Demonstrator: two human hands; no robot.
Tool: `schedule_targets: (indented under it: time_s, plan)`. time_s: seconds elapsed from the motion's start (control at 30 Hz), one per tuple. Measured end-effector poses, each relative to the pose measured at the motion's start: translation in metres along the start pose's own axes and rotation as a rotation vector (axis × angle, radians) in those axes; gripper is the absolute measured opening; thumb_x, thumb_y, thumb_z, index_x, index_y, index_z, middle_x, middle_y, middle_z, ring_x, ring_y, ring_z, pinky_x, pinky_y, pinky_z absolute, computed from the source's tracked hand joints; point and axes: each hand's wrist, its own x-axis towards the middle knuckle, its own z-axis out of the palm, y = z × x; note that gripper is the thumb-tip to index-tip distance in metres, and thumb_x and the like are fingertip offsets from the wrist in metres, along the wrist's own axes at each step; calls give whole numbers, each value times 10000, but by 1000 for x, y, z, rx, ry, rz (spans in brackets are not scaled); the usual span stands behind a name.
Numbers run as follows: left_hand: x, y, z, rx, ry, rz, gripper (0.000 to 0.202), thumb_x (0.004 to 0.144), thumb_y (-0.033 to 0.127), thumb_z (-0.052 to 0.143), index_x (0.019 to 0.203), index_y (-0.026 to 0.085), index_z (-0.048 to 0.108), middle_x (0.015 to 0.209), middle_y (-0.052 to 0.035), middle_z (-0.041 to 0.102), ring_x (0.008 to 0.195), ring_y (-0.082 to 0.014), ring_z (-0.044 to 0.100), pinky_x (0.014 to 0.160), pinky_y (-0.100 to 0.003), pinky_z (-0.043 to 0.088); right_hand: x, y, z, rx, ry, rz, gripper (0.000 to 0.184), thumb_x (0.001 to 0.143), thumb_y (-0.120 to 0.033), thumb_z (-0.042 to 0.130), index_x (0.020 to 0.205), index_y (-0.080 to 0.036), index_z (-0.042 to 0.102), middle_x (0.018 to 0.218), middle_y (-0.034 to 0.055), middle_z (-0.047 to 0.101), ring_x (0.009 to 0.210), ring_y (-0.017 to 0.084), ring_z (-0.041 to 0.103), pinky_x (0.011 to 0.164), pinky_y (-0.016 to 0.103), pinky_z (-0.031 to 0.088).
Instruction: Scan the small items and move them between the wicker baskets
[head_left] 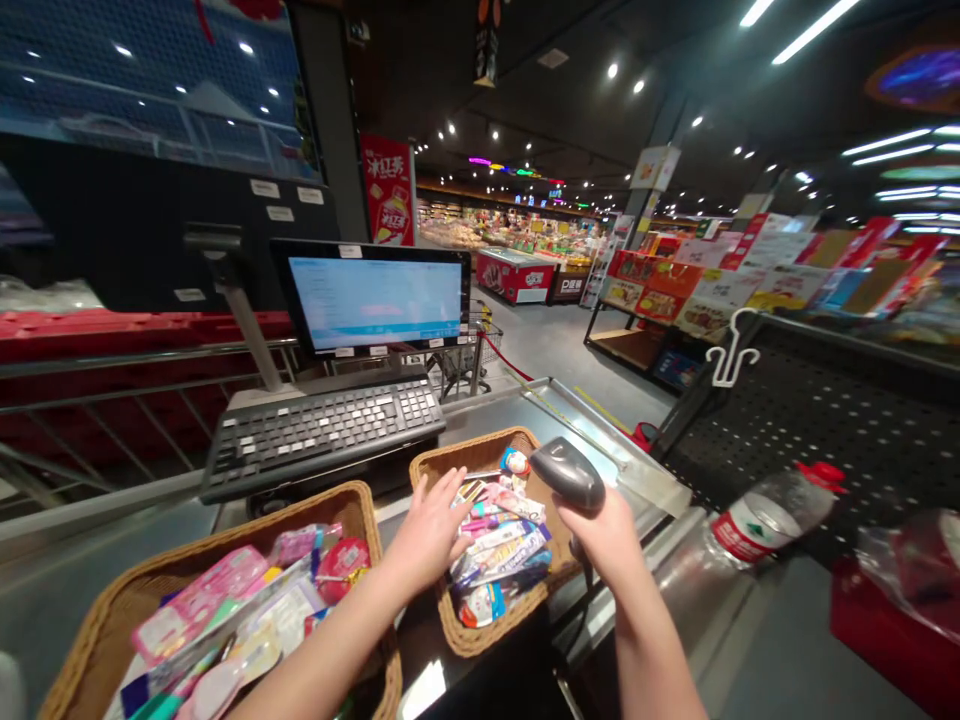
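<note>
A large wicker basket (365,510) is filled with packaged goods (210,600), the smaller basket (466,447) beside it with packets (506,548). Over the latter's edge the left hand (431,530) is spread open; by the right hand (606,530) a scanner (568,472) is gripped.

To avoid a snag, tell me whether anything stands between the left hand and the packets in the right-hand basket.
Nothing visible does: the left hand reaches over the left rim of the basket, directly beside the packets. The scanner in the right hand is off to the right.
</note>
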Motion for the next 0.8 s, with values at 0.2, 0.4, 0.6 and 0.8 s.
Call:
schedule_targets:
  time_s: [0.2, 0.4, 0.6, 0.8]
  plan:
    - [61, 35, 31, 40, -105, 102, 419, 878, 299, 544, 1293, 244, 556, 1571, -130, 326, 1449, -289, 297, 1148, -593, 239, 16, 20, -10, 45, -25, -7, 207, 668, -311, 646, 808, -169, 700, 784, 59, 739, 747, 245, 687, 696, 333, 527]
    - [106, 28, 79, 150, -277, 146, 264, 866, 176, 496, 987, 168, 730, 1418, -170, 535, 1411, -320, 357, 1164, -605, 151, 30, 35, -19, 70, -26, -3, 190, 652, -293, 645, 791, -174, 697, 783, 63, 734, 747, 253, 687, 697, 341, 531]
    - [93, 14, 132, 174, -413, 147, 309, 683, 169, 688, 984, 206, 744, 1377, -149, 579, 1374, -310, 422, 1168, -531, 211, 39, 46, -26, 81, -46, -40, 132, 670, -241, 629, 767, -171, 685, 774, 50, 733, 732, 231, 676, 683, 310, 521]
    - [84, 9, 158, 135, -319, 91, 294, 672, 182, 654, 941, 251, 750, 1296, -110, 648, 1307, -287, 507, 1135, -510, 279, 44, 53, -29, 83, -55, -30, 139, 665, -201, 626, 783, -166, 692, 795, 44, 740, 730, 223, 674, 677, 299, 519]
